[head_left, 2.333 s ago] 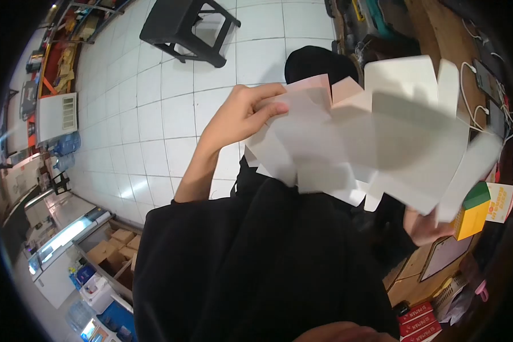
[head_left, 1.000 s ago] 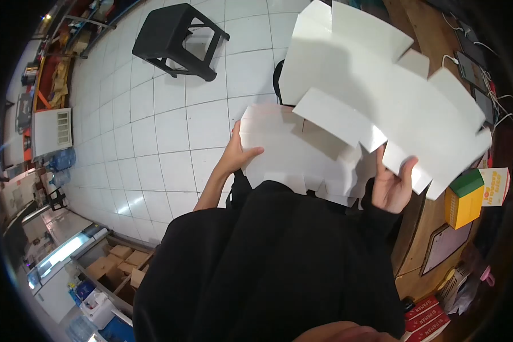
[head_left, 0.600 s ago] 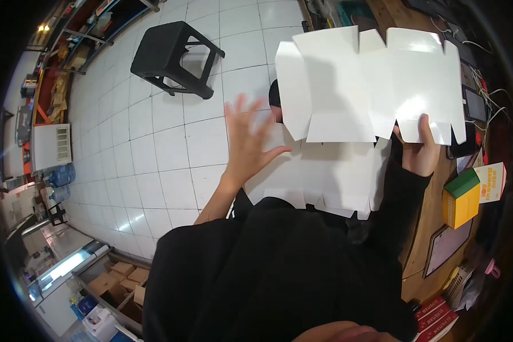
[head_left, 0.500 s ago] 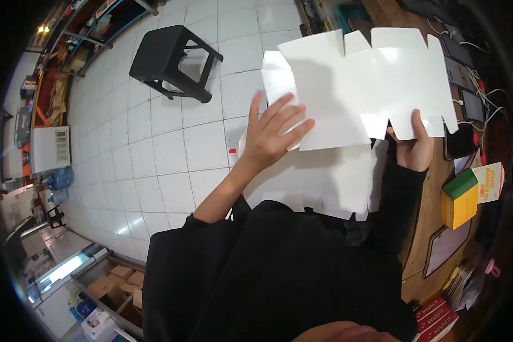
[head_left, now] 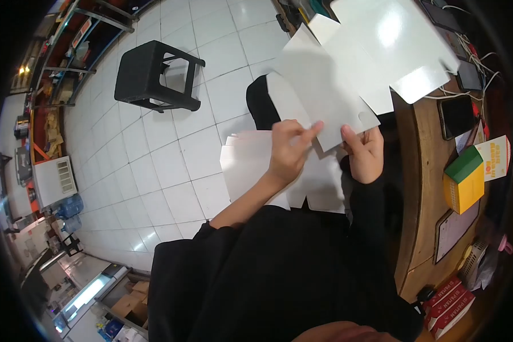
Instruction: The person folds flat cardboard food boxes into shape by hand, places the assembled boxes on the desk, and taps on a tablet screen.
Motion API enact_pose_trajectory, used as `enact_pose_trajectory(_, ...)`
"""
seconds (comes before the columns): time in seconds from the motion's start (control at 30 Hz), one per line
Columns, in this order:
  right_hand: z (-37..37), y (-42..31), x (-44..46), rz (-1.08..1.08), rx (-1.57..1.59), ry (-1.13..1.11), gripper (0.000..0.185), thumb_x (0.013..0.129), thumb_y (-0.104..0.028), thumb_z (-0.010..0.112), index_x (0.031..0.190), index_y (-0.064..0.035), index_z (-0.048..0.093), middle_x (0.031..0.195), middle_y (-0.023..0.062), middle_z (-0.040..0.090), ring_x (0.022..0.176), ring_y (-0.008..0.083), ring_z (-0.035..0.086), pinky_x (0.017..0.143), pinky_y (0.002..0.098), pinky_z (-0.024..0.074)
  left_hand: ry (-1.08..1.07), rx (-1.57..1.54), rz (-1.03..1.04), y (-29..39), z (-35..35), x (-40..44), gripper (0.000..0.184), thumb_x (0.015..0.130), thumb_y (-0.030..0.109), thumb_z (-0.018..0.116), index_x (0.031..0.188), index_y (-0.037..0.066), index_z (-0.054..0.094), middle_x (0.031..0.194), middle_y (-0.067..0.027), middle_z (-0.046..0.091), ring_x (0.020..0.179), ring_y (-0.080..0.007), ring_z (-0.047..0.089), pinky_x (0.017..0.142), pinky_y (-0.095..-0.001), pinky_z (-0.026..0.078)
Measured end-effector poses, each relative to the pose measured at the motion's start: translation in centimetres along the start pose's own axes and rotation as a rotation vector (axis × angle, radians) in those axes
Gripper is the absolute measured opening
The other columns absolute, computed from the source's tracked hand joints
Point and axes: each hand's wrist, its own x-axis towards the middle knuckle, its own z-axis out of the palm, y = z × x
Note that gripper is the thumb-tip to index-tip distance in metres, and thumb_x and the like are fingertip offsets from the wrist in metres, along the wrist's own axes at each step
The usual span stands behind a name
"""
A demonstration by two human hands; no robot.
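Note:
A large unfolded white carton sheet [head_left: 356, 65] with cut flaps slants up to the right in front of me. My left hand [head_left: 290, 148] has its bent fingers at the sheet's lower left edge, thumb and forefinger pinched on a side flap. My right hand [head_left: 365, 153] grips the near lower edge, with the thumb on top near a half-round notch. Beneath them, more white carton [head_left: 248, 171] lies across my lap, partly hidden by my left forearm.
A black stool [head_left: 154, 77] stands on the tiled floor. On the wooden table [head_left: 419, 228] at right are a phone [head_left: 457, 117], a yellow and green box [head_left: 464, 179], a clipboard [head_left: 456, 231] and cables. Red boxes [head_left: 449, 308] sit at the lower right.
The sheet has turned and shifted up and right. My right hand has moved left along its edge, and my left hand has gone from spread fingers to a pinch on the flap.

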Motion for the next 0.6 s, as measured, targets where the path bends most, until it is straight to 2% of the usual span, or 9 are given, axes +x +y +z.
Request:
enact_pose_trajectory(0.07, 0.4, 0.7, 0.5, -0.220, -0.245, 0.028, 0.020, 0.079, -0.004, 0.056, 0.097, 0.0044, 0.051, 0.076, 0.0062, 0.059, 0.064, 0.0076, 0.053, 0.054, 0.0201, 0.0399, 0.032, -0.176, -0.338, 0.3, 0.1, 0.4, 0.029, 0.066, -0.006, 0.060, 0.094, 0.003, 0.060, 0.083, -0.0078, 0.052, 0.067, -0.0126, 0.048, 0.059, -0.0230, 0.041)
enact_pose_trajectory(0.1, 0.3, 0.5, 0.8, -0.351, -0.585, 0.116, 0.012, 0.079, -0.006, 0.059, 0.083, 0.0040, 0.054, 0.064, 0.0080, 0.057, 0.056, 0.0058, 0.052, 0.049, 0.0196, 0.0389, 0.052, -0.263, -0.507, 0.3, 0.2, 0.7, 0.025, 0.069, -0.007, 0.060, 0.093, 0.002, 0.059, 0.081, -0.0076, 0.053, 0.067, -0.0104, 0.048, 0.058, -0.0214, 0.041)
enact_pose_trajectory(0.2, 1.1, -1.0, 1.4, -0.361, -0.701, 0.187, 0.012, 0.077, -0.006, 0.061, 0.074, 0.0024, 0.054, 0.056, 0.0099, 0.054, 0.050, 0.0070, 0.051, 0.045, 0.0214, 0.0383, 0.019, -0.635, -0.869, -0.6, 0.6, 1.3, 0.014, 0.075, -0.001, 0.062, 0.088, 0.001, 0.057, 0.076, -0.0063, 0.056, 0.062, -0.0054, 0.050, 0.055, -0.0182, 0.041)
enact_pose_trajectory(0.3, 1.3, -0.2, 1.8, -0.488, -0.747, 0.199, 0.009, 0.075, -0.006, 0.063, 0.076, 0.0008, 0.057, 0.062, 0.0116, 0.057, 0.051, 0.0149, 0.055, 0.047, 0.0230, 0.0410, -0.027, -0.655, -0.890, -1.3, 1.7, 1.4, 0.014, 0.075, 0.003, 0.063, 0.086, -0.001, 0.056, 0.073, -0.0055, 0.059, 0.060, -0.0072, 0.054, 0.056, -0.0188, 0.044)
enact_pose_trajectory(0.43, 0.9, 0.3, 2.0, -0.618, -0.758, 0.115, 0.009, 0.071, -0.002, 0.063, 0.079, 0.0001, 0.059, 0.068, 0.0128, 0.059, 0.057, 0.0206, 0.059, 0.052, 0.0251, 0.0442, -0.021, -0.904, -0.921, -2.0, 2.4, 2.1, 0.018, 0.074, 0.005, 0.065, 0.087, -0.003, 0.055, 0.077, -0.0079, 0.060, 0.067, -0.0097, 0.057, 0.061, -0.0198, 0.049)
enact_pose_trajectory(0.5, 0.7, 0.1, 2.0, -0.625, -0.757, 0.087, 0.010, 0.070, 0.000, 0.063, 0.079, 0.0001, 0.060, 0.070, 0.0127, 0.060, 0.060, 0.0210, 0.060, 0.054, 0.0260, 0.0449, -0.028, -0.997, -0.956, -1.6, 2.1, 3.0, 0.019, 0.074, 0.005, 0.065, 0.088, -0.003, 0.055, 0.077, -0.0085, 0.060, 0.071, -0.0109, 0.058, 0.064, -0.0210, 0.050)
enact_pose_trajectory(0.6, 1.0, 0.2, 2.1, -0.562, -0.720, 0.103, 0.010, 0.069, 0.001, 0.063, 0.079, 0.0001, 0.060, 0.071, 0.0120, 0.060, 0.061, 0.0207, 0.060, 0.055, 0.0263, 0.0453, -0.042, -0.972, -0.937, -1.9, 2.3, 4.0, 0.018, 0.075, 0.004, 0.063, 0.089, -0.003, 0.055, 0.078, -0.0087, 0.060, 0.073, -0.0113, 0.058, 0.064, -0.0217, 0.051)
